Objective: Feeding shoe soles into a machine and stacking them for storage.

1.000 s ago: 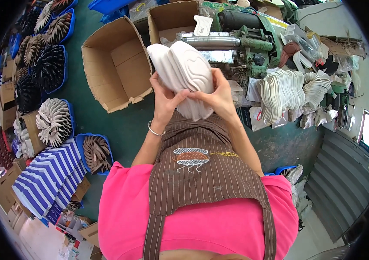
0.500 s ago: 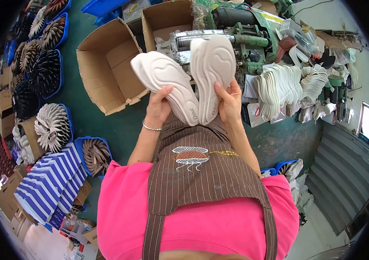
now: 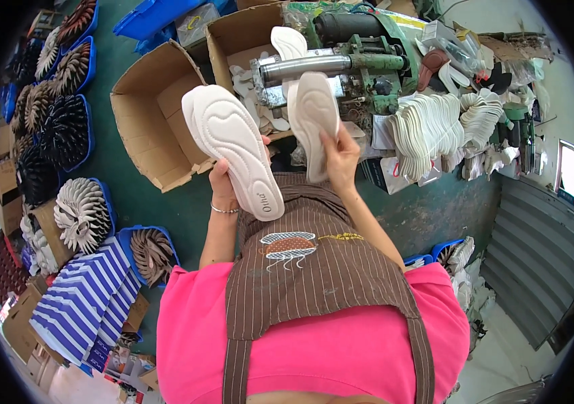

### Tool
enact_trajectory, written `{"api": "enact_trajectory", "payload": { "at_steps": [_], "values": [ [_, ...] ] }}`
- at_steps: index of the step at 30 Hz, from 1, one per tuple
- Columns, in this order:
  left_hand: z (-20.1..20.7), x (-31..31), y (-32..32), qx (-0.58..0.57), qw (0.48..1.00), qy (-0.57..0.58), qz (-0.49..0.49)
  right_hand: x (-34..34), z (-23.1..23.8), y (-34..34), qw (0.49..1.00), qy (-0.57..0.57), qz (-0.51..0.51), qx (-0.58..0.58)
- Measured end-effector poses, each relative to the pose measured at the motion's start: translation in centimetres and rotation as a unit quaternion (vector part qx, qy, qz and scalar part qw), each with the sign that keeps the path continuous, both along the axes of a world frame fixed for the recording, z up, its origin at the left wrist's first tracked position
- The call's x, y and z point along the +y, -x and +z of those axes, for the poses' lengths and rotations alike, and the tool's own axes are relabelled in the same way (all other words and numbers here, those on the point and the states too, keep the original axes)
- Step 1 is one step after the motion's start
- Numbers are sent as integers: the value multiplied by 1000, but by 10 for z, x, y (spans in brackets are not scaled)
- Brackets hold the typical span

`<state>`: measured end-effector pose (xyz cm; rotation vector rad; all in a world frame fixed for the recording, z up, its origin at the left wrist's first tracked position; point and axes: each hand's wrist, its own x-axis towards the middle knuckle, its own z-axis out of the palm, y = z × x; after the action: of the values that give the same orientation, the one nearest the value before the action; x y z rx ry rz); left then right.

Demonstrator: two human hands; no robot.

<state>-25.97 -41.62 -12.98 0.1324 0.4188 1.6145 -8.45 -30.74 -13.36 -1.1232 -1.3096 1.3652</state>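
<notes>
My left hand point(image 3: 223, 186) is closed round a small stack of white quilted insoles point(image 3: 230, 138), held at a tilt over my lap with the stitched face up. To its right, my right hand point(image 3: 342, 156) pinches more off-white insoles point(image 3: 312, 118), tipped so that their face is in shade. Past them, a single white insole point(image 3: 289, 42) shows between the far cardboard box and the green machine; whether it is in the air or resting on something, I cannot tell. How many insoles each hand holds is partly hidden.
An open cardboard box point(image 3: 159, 111) stands ahead on the left, beside a second box point(image 3: 243, 34) with pale pieces in it. A green machine with a metal roller point(image 3: 307, 67) stands ahead. Stacked white insoles point(image 3: 428, 135) lie right; blue baskets point(image 3: 88, 135) line the left.
The two stacks have moved apart; the right one has turned and darkened in shade. A single insole now shows beyond it, near the far box. The view has shifted slightly.
</notes>
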Motion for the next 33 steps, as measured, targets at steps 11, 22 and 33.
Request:
{"api": "enact_trajectory", "payload": {
  "at_steps": [11,22,33],
  "values": [
    [3,4,-8,42,991,116,44,7,3,-12,942,312,58,106],
    [17,32,-24,347,912,176,129,-7,39,35,915,313,188,173],
    [8,22,-8,217,953,148,149,-22,-30,-15,990,104,-22,94]
  ]
}}
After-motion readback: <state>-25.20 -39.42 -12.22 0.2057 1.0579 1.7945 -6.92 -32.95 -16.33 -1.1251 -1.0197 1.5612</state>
